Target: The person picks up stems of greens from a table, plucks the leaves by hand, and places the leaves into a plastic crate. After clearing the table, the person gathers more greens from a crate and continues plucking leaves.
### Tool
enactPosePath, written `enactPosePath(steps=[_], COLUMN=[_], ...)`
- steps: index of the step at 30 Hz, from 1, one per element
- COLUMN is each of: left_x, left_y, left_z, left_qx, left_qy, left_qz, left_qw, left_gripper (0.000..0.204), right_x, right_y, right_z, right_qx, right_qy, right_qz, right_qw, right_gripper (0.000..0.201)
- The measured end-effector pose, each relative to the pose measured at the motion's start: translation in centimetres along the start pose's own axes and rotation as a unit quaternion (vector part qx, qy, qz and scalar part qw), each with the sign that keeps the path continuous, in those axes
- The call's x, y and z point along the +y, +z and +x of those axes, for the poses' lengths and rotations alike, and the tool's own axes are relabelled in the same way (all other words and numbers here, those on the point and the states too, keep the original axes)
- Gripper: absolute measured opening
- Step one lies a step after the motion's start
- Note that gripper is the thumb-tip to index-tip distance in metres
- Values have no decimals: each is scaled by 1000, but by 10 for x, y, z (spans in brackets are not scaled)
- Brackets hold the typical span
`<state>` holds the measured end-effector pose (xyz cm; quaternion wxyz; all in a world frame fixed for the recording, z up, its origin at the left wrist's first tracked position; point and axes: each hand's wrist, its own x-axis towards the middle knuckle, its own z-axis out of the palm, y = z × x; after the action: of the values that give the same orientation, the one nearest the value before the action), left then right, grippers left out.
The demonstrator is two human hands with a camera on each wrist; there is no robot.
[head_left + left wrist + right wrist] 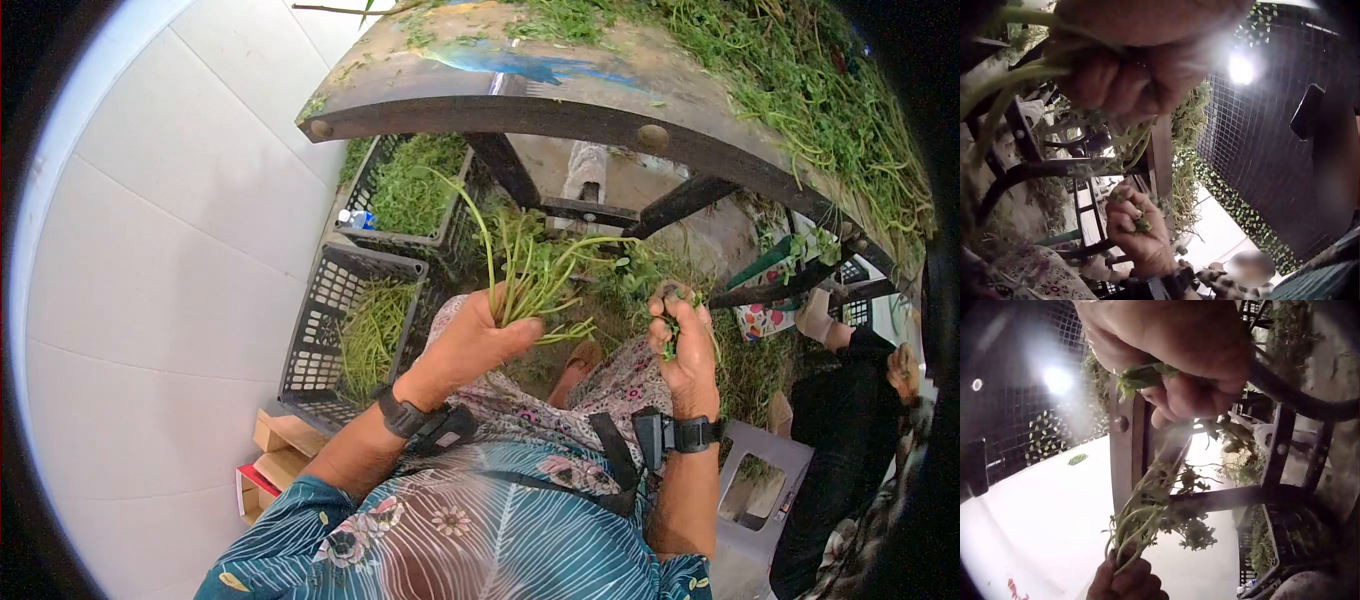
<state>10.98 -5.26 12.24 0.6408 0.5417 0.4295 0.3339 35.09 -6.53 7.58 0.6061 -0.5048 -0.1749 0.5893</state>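
Note:
In the head view my left hand (470, 345) grips a loose bunch of long green stems (525, 265), which fan out forward and to the right above my lap. To its right, my right hand (685, 340) is curled round some leafy green bits (670, 345) that poke out between the fingers. The right wrist view shows leaves (1138, 380) sticking out of the right fist, while the left hand (1127, 578) holds its stems upright beyond it. From the left wrist, the right hand (1138, 228) appears below with crushed greens in its fingers.
A wooden table (480, 110) piled with greens (800, 80) stands ahead. On the left are a black crate (310, 330) holding stems and another crate (440, 235) of leafy greens with a bottle (357, 219). A grey stool (755, 480) and another person's leg (830, 450) are at right.

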Motion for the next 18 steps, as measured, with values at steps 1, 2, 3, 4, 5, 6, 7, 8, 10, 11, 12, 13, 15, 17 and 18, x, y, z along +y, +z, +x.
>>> enactPosePath(steps=[1,2,3,4,5,6,7,8,10,11,12,13,15,17,18], left_x=[-2,-5,-7,-10,-12,-15,-16,-14,-8,-10,-13,-16,-19,-19,-18], left_y=[2,4,6,7,7,7,7,7,10,11,13,13,11,8,6], left_z=[1,2,2,3,4,5,6,5,4,4,3,3,2,3,3], left_qx=[0,1,4,7,4,0,-3,-6,-11,-14,-16,-17,-23,-35,-44], left_qy=[4,5,7,9,23,38,53,66,92,88,84,79,63,45,35], left_qz=[4,15,25,37,73,110,145,172,224,209,194,179,153,109,77], left_qw=[1000,1000,1000,999,997,993,988,983,970,974,977,981,986,992,995], left_gripper=[12,12,12,12,12,12,12,12,14,16,17,19,21,23,23], right_x=[-4,-13,-14,-13,-13,-16,-19,-22,-15,-8,-2,1,-4,-4,-3], right_y=[3,12,18,22,28,35,44,52,61,62,64,67,72,71,68], right_z=[-6,-14,-17,-19,-22,-25,-28,-30,-31,-30,-30,-31,-36,-39,-38], right_qx=[-10,-54,-79,-105,-131,-124,-122,-119,-142,-159,-176,-194,-193,-166,-166], right_qy=[5,18,1,-16,-32,-51,-69,-87,-127,-165,-201,-237,-184,-144,-174], right_qz=[10,0,-21,-41,-60,-124,-196,-268,-350,-373,-394,-415,-396,-392,-399], right_qw=[1000,998,997,994,989,983,970,952,917,899,879,857,879,893,885], right_gripper=[11,10,10,10,9,13,14,16,23,23,23,23,22,21,20])
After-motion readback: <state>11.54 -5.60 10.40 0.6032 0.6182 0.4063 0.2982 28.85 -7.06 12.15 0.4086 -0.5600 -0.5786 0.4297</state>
